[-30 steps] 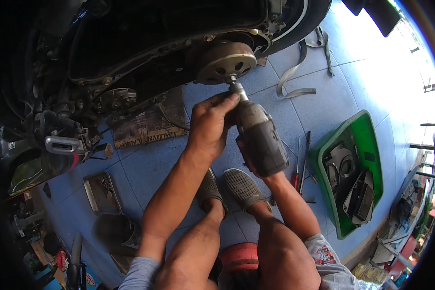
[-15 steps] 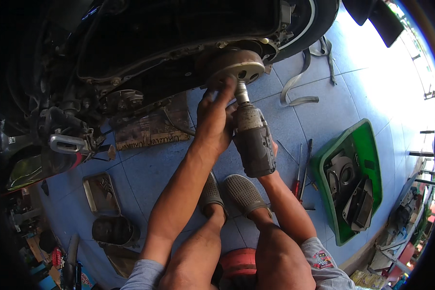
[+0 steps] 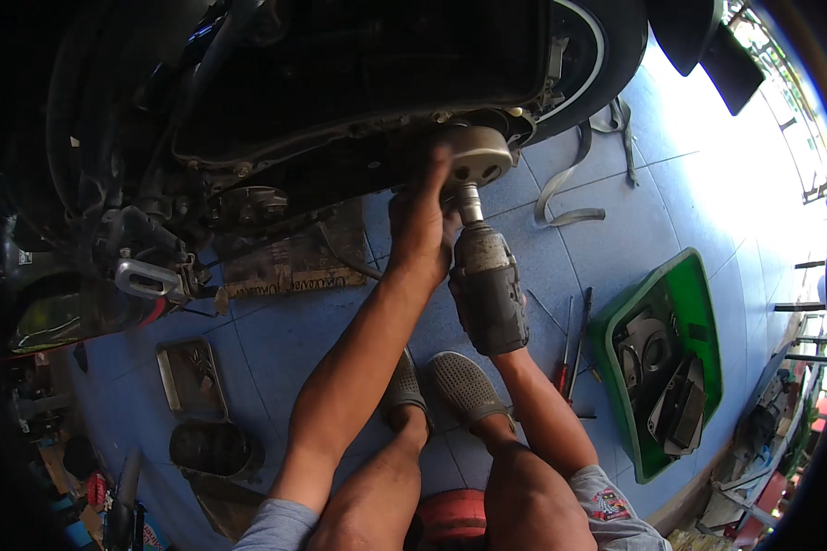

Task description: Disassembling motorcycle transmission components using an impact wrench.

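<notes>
My right hand (image 3: 459, 310) wraps round the dark body of an impact wrench (image 3: 492, 298) from behind, most of its fingers hidden. The tool's silver socket (image 3: 470, 204) points up at the middle of a round metal clutch bell (image 3: 480, 152) with holes in its face. Beside the bell's left rim is my left hand (image 3: 423, 234), one digit stretched upward and blurred, the others mostly in shadow. Whether it touches the rim I cannot tell. The bell sits on the open engine side of a motorcycle (image 3: 358, 151), just ahead of the rear tire (image 3: 606, 55).
A green tub (image 3: 606, 367) with dark parts stands at the right, next to screwdrivers (image 3: 574, 354). A grey strap (image 3: 565, 174) lies on blue tiles. Flattened cardboard (image 3: 294, 275) is under the engine. A metal tray (image 3: 165, 367) and a dark container (image 3: 213, 448) are at left.
My left hand has shifted from the bell's face to beside its left rim, its digit now pointing up. The view has moved slightly; the wrench stays in my right hand.
</notes>
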A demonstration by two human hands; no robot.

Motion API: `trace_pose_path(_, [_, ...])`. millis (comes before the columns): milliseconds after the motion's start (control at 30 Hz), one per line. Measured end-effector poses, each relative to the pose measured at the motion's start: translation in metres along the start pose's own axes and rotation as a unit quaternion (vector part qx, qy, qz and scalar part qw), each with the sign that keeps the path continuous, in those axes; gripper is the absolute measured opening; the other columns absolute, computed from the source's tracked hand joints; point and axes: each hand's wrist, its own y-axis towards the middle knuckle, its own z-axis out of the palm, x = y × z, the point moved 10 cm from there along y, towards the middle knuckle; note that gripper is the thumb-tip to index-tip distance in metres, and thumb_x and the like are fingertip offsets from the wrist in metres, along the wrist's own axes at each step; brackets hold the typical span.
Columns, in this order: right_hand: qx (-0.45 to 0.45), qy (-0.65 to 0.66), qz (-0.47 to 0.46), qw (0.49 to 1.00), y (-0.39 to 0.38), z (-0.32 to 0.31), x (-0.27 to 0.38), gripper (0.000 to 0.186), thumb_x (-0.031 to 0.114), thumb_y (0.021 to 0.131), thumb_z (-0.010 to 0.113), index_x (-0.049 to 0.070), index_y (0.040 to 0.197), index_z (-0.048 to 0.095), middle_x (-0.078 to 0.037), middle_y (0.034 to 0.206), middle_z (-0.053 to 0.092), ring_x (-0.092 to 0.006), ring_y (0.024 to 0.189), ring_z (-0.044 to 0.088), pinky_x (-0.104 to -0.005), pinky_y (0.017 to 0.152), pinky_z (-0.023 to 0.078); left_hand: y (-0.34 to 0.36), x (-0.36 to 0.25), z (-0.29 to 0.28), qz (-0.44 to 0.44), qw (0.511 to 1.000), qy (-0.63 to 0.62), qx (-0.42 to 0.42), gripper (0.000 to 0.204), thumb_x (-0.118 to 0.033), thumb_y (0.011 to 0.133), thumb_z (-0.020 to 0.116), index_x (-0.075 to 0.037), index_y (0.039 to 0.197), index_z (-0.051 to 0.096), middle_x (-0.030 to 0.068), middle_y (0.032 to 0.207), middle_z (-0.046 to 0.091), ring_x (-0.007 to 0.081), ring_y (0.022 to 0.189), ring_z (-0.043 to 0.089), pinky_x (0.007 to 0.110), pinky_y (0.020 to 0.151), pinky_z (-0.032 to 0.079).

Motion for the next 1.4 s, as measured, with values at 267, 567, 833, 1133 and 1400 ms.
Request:
trace_pose_path(267, [-0.001,0.002,0.002,1.0,0.002,-0.004,0.004,0.026,0.013,0.076,0.066,0.01,0.102,0.063,-0.014,0.095,0.058,-0.0312,0.071,0.063,-0.0384,0.062,0.053,0.003,0.002,0.001,0.012,0.998,-0.059,-0.003,0.095,-0.054,0.07,0.072,0.0,0.133,0.027,0.0176,0.122,0.04,0.0268,0.112,0.049,0.042,0.093,0.049])
trace_pose_path(567, [0.01,0.012,-0.021,1.0,0.0,-0.001,0.005,0.025,0.012,0.076,0.066,0.009,0.101,0.063,-0.014,0.095,0.057,-0.03,0.068,0.063,-0.0365,0.058,0.054,0.005,0.01,-0.007,-0.001,0.992,-0.124,-0.029,0.07,-0.041,0.077,0.069,0.004,0.123,0.041,0.0143,0.111,0.047,0.0214,0.099,0.052,0.034,0.081,0.048])
trace_pose_path(833, [0.003,0.02,-0.006,1.0,0.0,-0.002,0.0,0.024,0.013,0.076,0.065,0.009,0.099,0.063,-0.013,0.092,0.057,-0.0296,0.067,0.063,-0.0366,0.057,0.054,0.006,0.016,-0.004,-0.019,0.996,-0.088,0.021,0.097,-0.057,0.073,0.069,0.002,0.134,0.021,0.0219,0.123,0.036,0.0316,0.117,0.047,0.046,0.097,0.047])
trace_pose_path(1133, [-0.015,0.041,0.011,0.999,0.006,-0.002,-0.007,0.027,0.018,0.08,0.064,0.009,0.104,0.061,-0.014,0.091,0.06,-0.0298,0.074,0.062,-0.0379,0.063,0.05,0.01,0.008,0.006,0.001,0.997,-0.071,0.031,0.1,-0.06,0.07,0.07,0.001,0.134,0.023,0.0207,0.124,0.036,0.0312,0.118,0.046,0.046,0.099,0.046])
trace_pose_path(1400, [0.022,-0.008,-0.024,0.999,0.009,-0.002,0.016,0.037,0.023,0.087,0.054,0.004,0.119,0.052,-0.015,0.093,0.055,-0.0338,0.084,0.052,-0.0448,0.072,0.042,0.008,0.012,0.005,-0.017,0.994,-0.111,0.005,0.099,-0.059,0.068,0.07,-0.002,0.135,0.024,0.02,0.125,0.036,0.0312,0.117,0.047,0.048,0.096,0.047])
